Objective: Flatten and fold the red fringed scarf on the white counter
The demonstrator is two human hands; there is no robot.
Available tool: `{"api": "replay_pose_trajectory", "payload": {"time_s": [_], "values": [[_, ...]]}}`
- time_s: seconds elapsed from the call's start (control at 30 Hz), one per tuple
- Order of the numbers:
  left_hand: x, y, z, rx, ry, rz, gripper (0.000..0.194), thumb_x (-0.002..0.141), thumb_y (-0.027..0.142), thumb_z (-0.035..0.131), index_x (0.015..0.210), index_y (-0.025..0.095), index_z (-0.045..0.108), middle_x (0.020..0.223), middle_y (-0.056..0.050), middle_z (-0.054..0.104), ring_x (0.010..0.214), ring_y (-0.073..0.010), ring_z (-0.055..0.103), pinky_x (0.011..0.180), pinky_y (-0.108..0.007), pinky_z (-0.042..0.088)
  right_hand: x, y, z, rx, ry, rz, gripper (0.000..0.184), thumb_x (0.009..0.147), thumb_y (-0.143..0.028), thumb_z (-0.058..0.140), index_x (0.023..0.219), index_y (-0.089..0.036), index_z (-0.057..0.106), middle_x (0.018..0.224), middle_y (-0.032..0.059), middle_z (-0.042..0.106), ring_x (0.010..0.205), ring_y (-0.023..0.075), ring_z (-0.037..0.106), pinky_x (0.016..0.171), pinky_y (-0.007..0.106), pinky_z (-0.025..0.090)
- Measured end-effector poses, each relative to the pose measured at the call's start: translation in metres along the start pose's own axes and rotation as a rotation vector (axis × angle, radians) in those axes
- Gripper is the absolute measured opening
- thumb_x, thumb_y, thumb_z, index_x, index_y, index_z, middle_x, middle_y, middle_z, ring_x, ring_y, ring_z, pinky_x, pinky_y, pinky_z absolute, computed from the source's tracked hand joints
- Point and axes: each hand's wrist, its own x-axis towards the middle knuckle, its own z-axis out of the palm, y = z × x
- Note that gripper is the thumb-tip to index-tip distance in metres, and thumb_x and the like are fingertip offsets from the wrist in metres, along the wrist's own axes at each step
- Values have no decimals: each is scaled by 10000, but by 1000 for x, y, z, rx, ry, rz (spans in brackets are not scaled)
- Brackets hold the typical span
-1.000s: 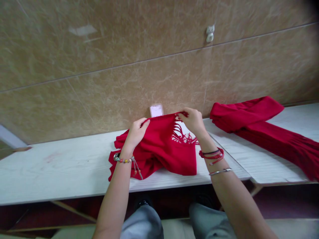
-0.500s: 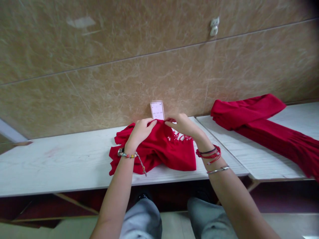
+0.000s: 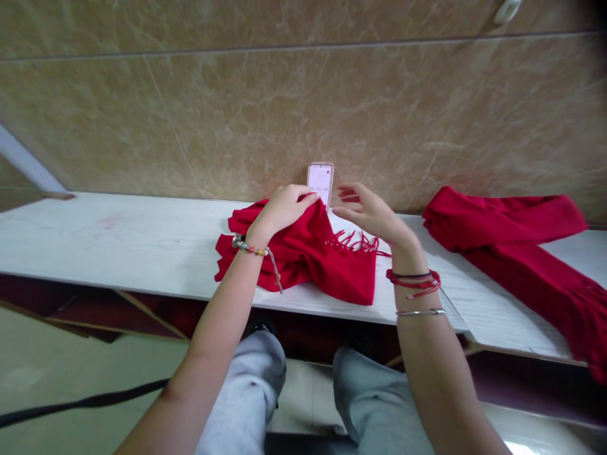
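One fringed red scarf [image 3: 351,278] is lying bunched on the worktop [image 3: 118,234], its folds reaching from near the back edge almost to the front edge. The left hand [image 3: 283,208] is gripping its top, the fingers closing on a raised peak of cloth. The right hand [image 3: 374,213] is hovering near that peak, its fingers curving loosely apart and holding nothing. Between the two hands, one phone [image 3: 321,175] is leaning against the brown marbled wall [image 3: 237,114] at the worktop's back edge. A second red scarf [image 3: 502,221] is lying doubled over on the right-hand board, its fringed tail running to the front edge. One beaded bracelet [image 3: 253,250] is circling the left wrist; cords [image 3: 412,281] and one silver bangle [image 3: 421,312] are circling the right. Pale wood-grained boards are forming the worktop, with dark open compartments [image 3: 147,313] sitting below. High on the wall, one small white fixture [image 3: 507,11] is showing. Below, one black strap [image 3: 95,401] is crossing above the pale floor [image 3: 47,354].
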Motion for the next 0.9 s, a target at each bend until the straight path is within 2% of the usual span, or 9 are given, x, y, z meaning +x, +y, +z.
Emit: {"api": "replay_pose_trajectory", "payload": {"time_s": [0.07,0.13,0.23,0.37,0.5,0.63,0.73,0.8,0.9], "values": [[1,5,1,-9,-8,12,258,857,265,458,800,125,667,781,-40,667,735,-142,566,710,-228,386,-1,-2,3,14,-92,-22,407,691,-231,602,1093,-179,566,1031,73,632,902,189,583,765,319,467],[4,9,1,4,-9,18,259,853,264,462,788,123,669,760,-39,665,719,-136,561,697,-224,380,0,-2,9,-37,-118,-9,301,695,-184,557,989,-176,620,906,42,668,829,183,594,756,313,457],[10,10,-4,43,-21,-16,233,827,255,489,758,121,666,720,-37,657,676,-131,547,662,-223,371,8,2,16,-83,58,42,244,708,-140,467,866,-161,651,795,32,673,777,183,597,728,304,451],[7,-6,-19,37,-55,-126,208,800,223,501,691,127,649,616,-14,614,623,-133,516,617,-230,352,17,17,8,6,340,68,325,797,-182,358,1019,-192,596,882,57,654,831,180,604,703,304,468],[-4,-21,-30,-98,-121,-160,271,823,268,474,658,121,631,580,9,564,618,-131,500,606,-228,350,14,32,-10,-22,438,86,350,849,-224,314,1119,-221,537,913,72,634,857,193,600,721,350,471],[-6,-21,-32,-177,-60,-119,291,843,280,427,733,115,640,682,-3,599,686,-139,519,637,-225,371,6,19,-10,-137,302,24,321,783,-274,501,1093,-217,562,1059,92,595,995,227,549,831,390,444],[-2,-13,-27,-174,-148,-30,269,823,302,457,769,131,658,745,-8,637,723,-147,537,658,-221,379,3,-5,3,-145,85,-117,429,735,-296,591,1154,-222,533,1187,88,546,1109,234,485,912,389,403],[0,-7,-23,-152,-226,15,260,812,313,470,790,147,670,752,-7,653,706,-142,544,648,-217,377,3,-17,13,-95,-34,-155,398,747,-266,576,1141,-216,545,1149,69,584,1066,211,523,903,361,409],[1,-3,-20,-72,-288,18,269,810,324,468,774,161,678,728,-10,664,649,-131,544,608,-214,365,4,-22,21,-21,-135,-109,235,757,-214,544,973,-181,629,917,39,677,855,171,610,794,305,449]]}}
